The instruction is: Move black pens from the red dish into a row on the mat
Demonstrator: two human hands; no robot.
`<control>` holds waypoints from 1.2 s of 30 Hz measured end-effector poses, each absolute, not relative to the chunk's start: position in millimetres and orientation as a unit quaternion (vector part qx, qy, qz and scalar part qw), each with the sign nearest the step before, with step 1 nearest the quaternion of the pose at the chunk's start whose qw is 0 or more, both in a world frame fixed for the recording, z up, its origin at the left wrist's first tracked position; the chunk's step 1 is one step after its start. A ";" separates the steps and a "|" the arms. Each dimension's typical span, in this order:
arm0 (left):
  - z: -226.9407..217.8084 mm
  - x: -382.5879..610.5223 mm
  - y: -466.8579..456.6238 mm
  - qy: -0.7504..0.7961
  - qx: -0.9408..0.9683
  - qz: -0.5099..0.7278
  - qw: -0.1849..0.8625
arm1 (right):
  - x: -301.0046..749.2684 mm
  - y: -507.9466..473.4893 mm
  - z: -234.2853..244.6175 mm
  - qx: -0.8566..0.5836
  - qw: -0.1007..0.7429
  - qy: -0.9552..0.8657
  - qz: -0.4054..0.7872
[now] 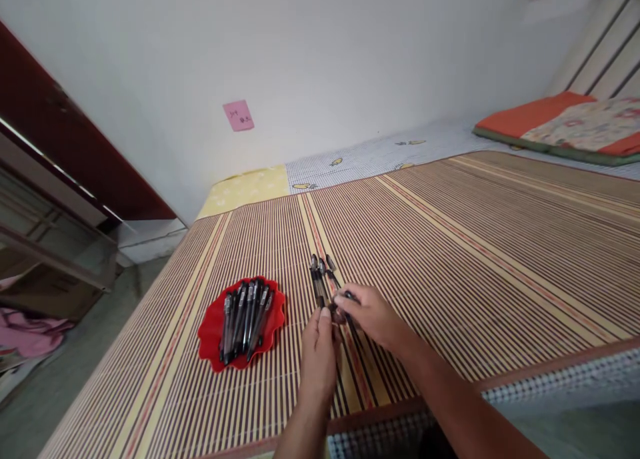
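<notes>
Pens (pixel 318 285) lie on the slatted mat (pixel 450 272); the right hand (pixel 367 310) pinches another pen (pixel 352 296); whether the left hand (pixel 320 344) grips their ends, I cannot tell.

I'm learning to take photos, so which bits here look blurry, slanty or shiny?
Head view: the dark red door leans, probably from wide-angle stretching; head view: the square pink paper note has fuzzy writing; head view: pale glints show on the slim black-and-clear plastic pens in the red wavy-edged dish.
</notes>
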State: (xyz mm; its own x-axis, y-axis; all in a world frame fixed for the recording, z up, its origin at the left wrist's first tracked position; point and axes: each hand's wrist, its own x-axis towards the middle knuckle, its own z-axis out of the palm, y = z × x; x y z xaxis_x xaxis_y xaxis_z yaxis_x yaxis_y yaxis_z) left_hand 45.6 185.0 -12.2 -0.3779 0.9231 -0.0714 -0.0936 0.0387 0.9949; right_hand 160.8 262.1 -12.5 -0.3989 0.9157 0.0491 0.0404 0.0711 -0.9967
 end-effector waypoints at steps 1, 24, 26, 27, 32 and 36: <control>-12.3 45.3 184.6 0.588 0.376 0.586 0.411 | 158.8 259.4 -12.2 -0.381 0.380 -0.656 0.529; -38.5 24.7 197.4 0.600 0.257 0.697 0.297 | 156.7 368.4 -14.5 -0.597 0.164 -0.726 0.300; -37.7 24.7 197.5 0.599 0.250 0.698 0.302 | 151.5 372.5 -24.2 -0.601 0.155 -0.725 0.299; -37.0 24.9 197.4 0.597 0.247 0.700 0.305 | 150.4 373.1 -28.4 -0.601 0.155 -0.726 0.298; -36.8 25.4 197.7 0.589 0.240 0.705 0.314 | 153.8 374.0 -36.0 -0.593 0.156 -0.737 0.284; -40.5 24.4 199.1 0.592 0.241 0.701 0.317 | 153.8 378.4 -32.4 -0.604 0.158 -0.741 0.250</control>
